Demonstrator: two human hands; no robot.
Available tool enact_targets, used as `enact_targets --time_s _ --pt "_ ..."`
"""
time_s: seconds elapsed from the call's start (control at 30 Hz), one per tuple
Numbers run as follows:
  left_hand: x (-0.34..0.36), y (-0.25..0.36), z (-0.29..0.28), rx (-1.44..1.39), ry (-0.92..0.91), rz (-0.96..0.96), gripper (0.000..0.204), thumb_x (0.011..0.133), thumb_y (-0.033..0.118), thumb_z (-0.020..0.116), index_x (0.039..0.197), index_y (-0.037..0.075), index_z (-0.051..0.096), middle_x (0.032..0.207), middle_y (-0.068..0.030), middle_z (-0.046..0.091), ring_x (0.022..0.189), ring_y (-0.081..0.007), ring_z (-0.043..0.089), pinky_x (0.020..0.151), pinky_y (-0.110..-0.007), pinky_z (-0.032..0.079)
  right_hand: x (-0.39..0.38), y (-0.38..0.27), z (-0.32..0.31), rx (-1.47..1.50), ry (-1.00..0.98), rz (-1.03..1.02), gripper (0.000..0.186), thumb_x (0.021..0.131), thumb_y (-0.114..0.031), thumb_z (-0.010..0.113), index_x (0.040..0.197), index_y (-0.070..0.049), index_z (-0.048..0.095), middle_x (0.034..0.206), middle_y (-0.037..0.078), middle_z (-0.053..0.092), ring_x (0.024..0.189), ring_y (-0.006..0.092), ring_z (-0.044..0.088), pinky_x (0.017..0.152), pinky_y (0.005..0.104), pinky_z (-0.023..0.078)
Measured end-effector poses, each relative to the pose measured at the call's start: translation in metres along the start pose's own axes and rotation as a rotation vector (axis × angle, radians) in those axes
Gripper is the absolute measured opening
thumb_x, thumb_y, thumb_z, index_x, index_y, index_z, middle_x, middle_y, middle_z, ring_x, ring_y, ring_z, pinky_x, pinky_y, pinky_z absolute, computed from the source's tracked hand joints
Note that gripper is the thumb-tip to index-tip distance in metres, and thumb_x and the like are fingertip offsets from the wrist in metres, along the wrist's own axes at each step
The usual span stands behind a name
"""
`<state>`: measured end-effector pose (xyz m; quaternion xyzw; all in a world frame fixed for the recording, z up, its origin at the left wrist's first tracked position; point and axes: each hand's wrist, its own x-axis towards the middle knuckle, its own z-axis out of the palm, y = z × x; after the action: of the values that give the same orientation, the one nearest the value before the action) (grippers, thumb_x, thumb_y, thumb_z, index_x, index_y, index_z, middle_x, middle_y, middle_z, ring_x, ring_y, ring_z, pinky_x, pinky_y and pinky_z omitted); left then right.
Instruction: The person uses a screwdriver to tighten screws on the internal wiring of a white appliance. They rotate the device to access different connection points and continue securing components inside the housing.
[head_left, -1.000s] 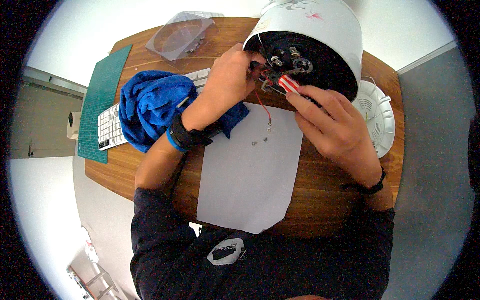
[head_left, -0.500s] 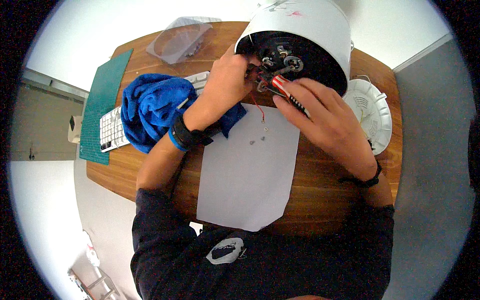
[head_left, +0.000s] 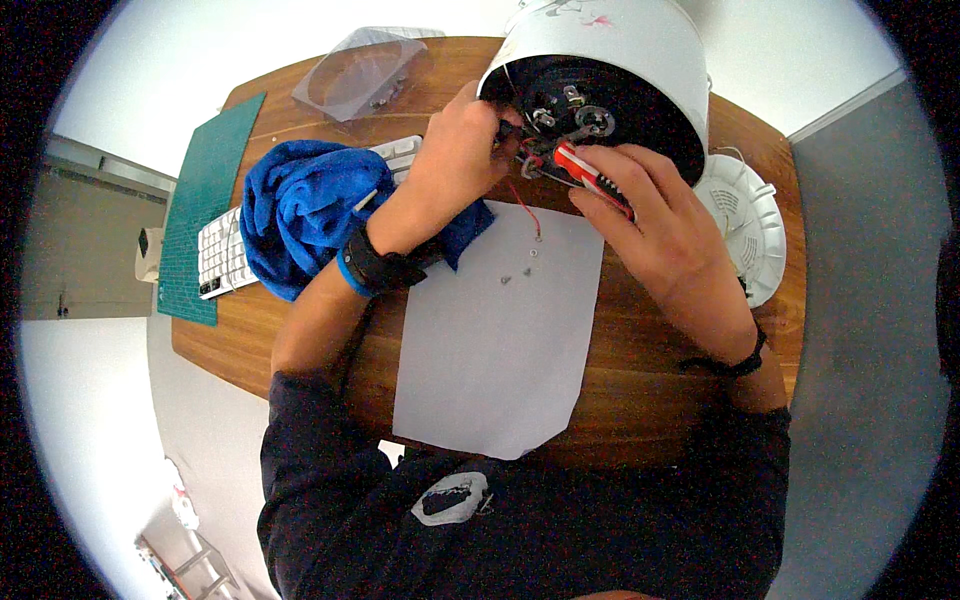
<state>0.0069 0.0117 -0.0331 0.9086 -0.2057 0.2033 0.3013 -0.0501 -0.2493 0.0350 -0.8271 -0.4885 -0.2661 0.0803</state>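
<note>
Nearest the viewer, the wearer's dark shirt filled the lower part of the view. Just past it lay a sheet of white paper, flat on the wood-grain counter. Three small metal pieces rested on its farther half. A thin red wire ran down from the work, its lower end over the sheet near those pieces.

Right hand, with a dark band at the wrist: grip closed around a red-and-black-handled tool, which pointed up and left toward the exposed fittings. Left hand, wearing a black wristband: fingers curled at the left rim of the housing, close to the dark wiring. Its fingertips were hidden, so I could not tell whether that grip held anything.

The white cylindrical housing lay tipped over at the far side of the counter, its black underside and metal fittings facing the wearer. To its right was a round white cover. To the left of the left hand, a bunched blue cloth lay over a white keyboard; a green mat extended beyond. Farther back sat a clear plastic piece.
</note>
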Motion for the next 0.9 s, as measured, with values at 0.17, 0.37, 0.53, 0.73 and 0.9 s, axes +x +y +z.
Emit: enact_targets --time_s 0.17,0.37,0.53,0.73,0.9 --pt "0.000 0.001 0.000 0.010 -0.029 0.008 0.026 0.080 0.000 0.075 0.106 0.005 0.075 0.112 -0.0255 0.065 0.098 -0.0494 0.068 0.084 -0.054 0.059 -0.007 -0.009 0.003 0.021 -0.066 0.226 0.031 0.083 -0.011 0.072 0.114 -0.011 0.069 0.137 0.008 0.060 0.116 0.0304 0.063 0.090 0.0358 0.061" --pt "0.001 0.002 0.000 0.030 -0.016 0.058 0.026 0.081 0.002 0.074 0.106 0.004 0.076 0.114 -0.0267 0.063 0.102 -0.0499 0.066 0.086 -0.056 0.059 -0.002 0.002 0.001 -0.066 0.033 -0.003 0.033 0.083 -0.013 0.073 0.116 -0.016 0.071 0.135 0.006 0.062 0.114 0.0295 0.063 0.086 0.0358 0.062" --pt "0.001 0.000 0.001 0.109 -0.043 0.007 0.036 0.075 0.013 0.084 0.110 0.007 0.077 0.112 -0.0237 0.070 0.105 -0.0459 0.070 0.092 -0.052 0.058 -0.005 -0.006 0.000 -0.088 -0.070 0.148 0.033 0.083 -0.014 0.073 0.116 -0.017 0.072 0.138 0.006 0.062 0.120 0.0304 0.062 0.091 0.0373 0.060" --pt "0.000 0.000 0.001 0.128 -0.042 0.005 0.044 0.071 0.016 0.090 0.112 0.007 0.077 0.116 -0.0223 0.072 0.109 -0.0449 0.071 0.096 -0.050 0.058 -0.002 0.002 0.000 -0.128 0.012 0.025 0.036 0.085 -0.014 0.071 0.121 -0.017 0.072 0.139 0.008 0.061 0.119 0.0318 0.062 0.095 0.0411 0.059" --pt "-0.001 -0.002 0.002 0.049 -0.029 0.037 0.034 0.077 0.001 0.078 0.111 0.007 0.078 0.114 -0.0273 0.061 0.100 -0.0485 0.068 0.086 -0.054 0.060 -0.003 0.001 0.002 -0.027 -0.043 0.161 0.039 0.084 -0.011 0.071 0.123 -0.015 0.071 0.140 0.010 0.060 0.116 0.0337 0.064 0.095 0.0421 0.060"
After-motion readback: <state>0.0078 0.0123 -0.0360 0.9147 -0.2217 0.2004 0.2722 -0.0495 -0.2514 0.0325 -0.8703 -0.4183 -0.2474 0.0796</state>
